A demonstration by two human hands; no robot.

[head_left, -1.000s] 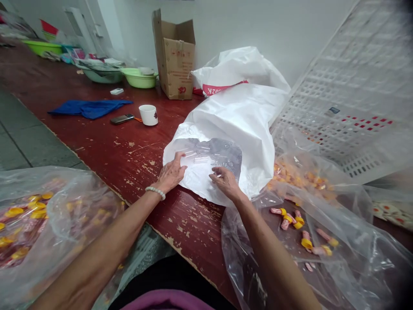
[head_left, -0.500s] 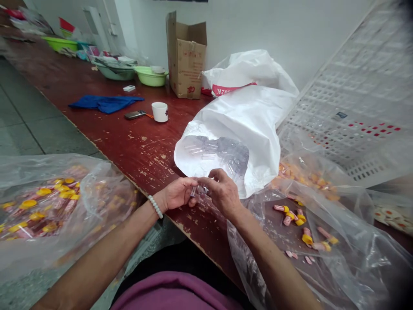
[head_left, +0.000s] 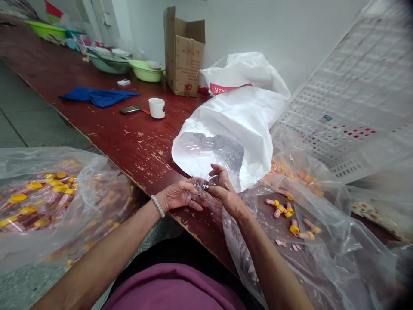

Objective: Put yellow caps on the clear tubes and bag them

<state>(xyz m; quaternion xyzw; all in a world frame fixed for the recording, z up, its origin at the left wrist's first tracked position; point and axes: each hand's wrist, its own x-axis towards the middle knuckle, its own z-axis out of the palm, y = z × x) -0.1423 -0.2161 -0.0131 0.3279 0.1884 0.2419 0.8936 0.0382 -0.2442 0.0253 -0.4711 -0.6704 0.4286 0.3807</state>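
Observation:
My left hand (head_left: 183,196), with a pale bead bracelet at the wrist, is curled around a few small clear plastic tubes (head_left: 200,186). Close on the other side is my right hand (head_left: 225,191), its fingers spread and its thumb tip beside the tubes; contact is hard to make out. Just beyond both hands lies the mouth of a white sack (head_left: 238,116), with many more clear tubes (head_left: 222,148) inside. Right of my right arm, several yellow-capped tubes with pink contents (head_left: 284,209) lie on clear plastic sheeting (head_left: 351,258).
At left hangs a clear bag (head_left: 93,172) of yellow-capped tubes. A white perforated crate (head_left: 322,94) leans at right. Along the red table (head_left: 129,142) are a white cup (head_left: 157,108), a dark phone-like device (head_left: 130,110), a blue cloth (head_left: 100,96), a cardboard box (head_left: 185,64) and green basins (head_left: 146,73).
My right hand's fingers have spread and drawn slightly away from the left hand. The clear tubes stay in my left hand. The whole view has shifted a little.

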